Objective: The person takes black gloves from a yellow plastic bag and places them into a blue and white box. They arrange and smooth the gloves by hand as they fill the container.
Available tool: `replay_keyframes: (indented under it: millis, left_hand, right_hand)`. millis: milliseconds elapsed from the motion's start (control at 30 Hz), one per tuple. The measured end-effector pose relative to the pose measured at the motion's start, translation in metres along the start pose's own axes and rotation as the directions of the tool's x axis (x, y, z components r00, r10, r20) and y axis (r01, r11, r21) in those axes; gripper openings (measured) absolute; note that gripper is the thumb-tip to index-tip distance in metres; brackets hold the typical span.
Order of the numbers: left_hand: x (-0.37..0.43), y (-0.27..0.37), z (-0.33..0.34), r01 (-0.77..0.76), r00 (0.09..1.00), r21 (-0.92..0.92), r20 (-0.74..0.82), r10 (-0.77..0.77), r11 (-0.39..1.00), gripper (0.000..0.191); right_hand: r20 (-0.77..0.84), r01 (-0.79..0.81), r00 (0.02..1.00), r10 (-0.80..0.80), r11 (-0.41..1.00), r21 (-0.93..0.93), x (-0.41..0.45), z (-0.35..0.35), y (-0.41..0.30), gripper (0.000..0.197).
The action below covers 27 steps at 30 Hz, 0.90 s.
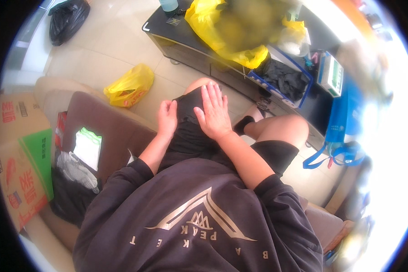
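Observation:
Black cloth point(190, 102) covers my left thigh up to near the knee; whether it is all the leg of my shorts or partly a separate piece cannot be told. On its upper part my right hand point(215, 110) lies flat, palm down, with the thumb apart from the fingers. My left hand point(167, 117) is at the cloth's left edge, thumb up and fingers curled; whether it pinches the edge is unclear. A yellow plastic bag point(131, 85) sits on the tiled floor beyond my left hand.
Ahead is a low black table point(170, 25) bearing a large yellow bag point(207, 20), an open blue-edged box point(306, 91) with black plastic inside and a green-white box point(335, 76). A blue bag point(343, 119) hangs at right. Cardboard boxes point(12, 119) and a white-green pack point(88, 148) are at left.

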<state>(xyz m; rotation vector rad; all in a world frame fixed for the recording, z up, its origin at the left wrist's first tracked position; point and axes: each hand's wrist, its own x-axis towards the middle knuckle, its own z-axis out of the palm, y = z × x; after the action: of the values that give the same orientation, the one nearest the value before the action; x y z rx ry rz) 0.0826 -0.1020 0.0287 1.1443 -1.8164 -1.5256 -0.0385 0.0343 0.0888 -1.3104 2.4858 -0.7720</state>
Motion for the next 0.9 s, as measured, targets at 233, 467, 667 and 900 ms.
replay_keyframes:
  millis: [233,467,667,900]
  left_hand:
    - [0.01,-0.01,0.003,-0.051,0.998,0.027,0.023,0.05,0.998,0.025]
    - [-0.008,0.044,0.006,0.137,0.976,-0.225,0.197,-0.093,0.965,0.022]
    - [-0.001,0.058,0.01,-0.089,0.991,-0.178,0.078,0.105,0.98,0.012]
    - [-0.015,0.164,0.022,-0.246,0.672,-0.089,0.702,0.236,0.965,0.015]
  right_hand:
    - [0.054,-0.305,0.951,0.304,0.902,0.306,-0.002,0.007,0.046,0.075]
    - [-0.204,-0.137,0.963,0.177,0.971,0.197,-0.001,-0.008,0.012,0.074]
    - [-0.054,-0.233,0.968,0.244,0.96,0.157,-0.004,-0.018,0.022,0.076]
    - [0.024,0.067,0.996,-0.081,0.936,0.346,-0.017,-0.098,0.039,0.083]
